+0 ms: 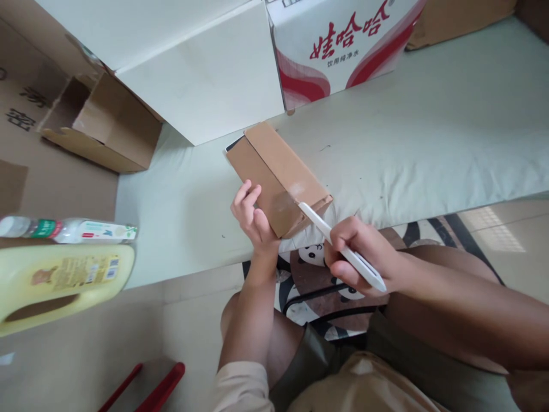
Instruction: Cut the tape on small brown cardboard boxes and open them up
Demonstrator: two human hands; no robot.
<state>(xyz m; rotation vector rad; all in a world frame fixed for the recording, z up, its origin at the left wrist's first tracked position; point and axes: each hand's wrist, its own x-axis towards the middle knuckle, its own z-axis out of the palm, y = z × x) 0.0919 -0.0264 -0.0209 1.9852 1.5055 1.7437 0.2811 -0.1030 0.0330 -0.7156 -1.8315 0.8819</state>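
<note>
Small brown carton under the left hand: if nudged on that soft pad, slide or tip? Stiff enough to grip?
The small cardboard box has flat corrugated walls, so probably stiff and light. It lies on its broad face on the pale green pad, so unlikely to tip or roll. Fabric likely drags it; the left hand steadies it while the right hand presses the white cutter at its end.

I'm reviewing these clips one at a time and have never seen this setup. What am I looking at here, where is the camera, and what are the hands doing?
There is no machine: a person works with bare hands, and the single camera sits on their head, looking down over their lap. The left hand steadies a small brown cardboard box lying on a pale green padded surface. The right hand grips a white pen-shaped cutter, its tip at the box's taped near end. Behind stand a large white box and a red-and-white water carton. At left are an open cardboard box, a yellow jug and a plastic bottle.
</note>
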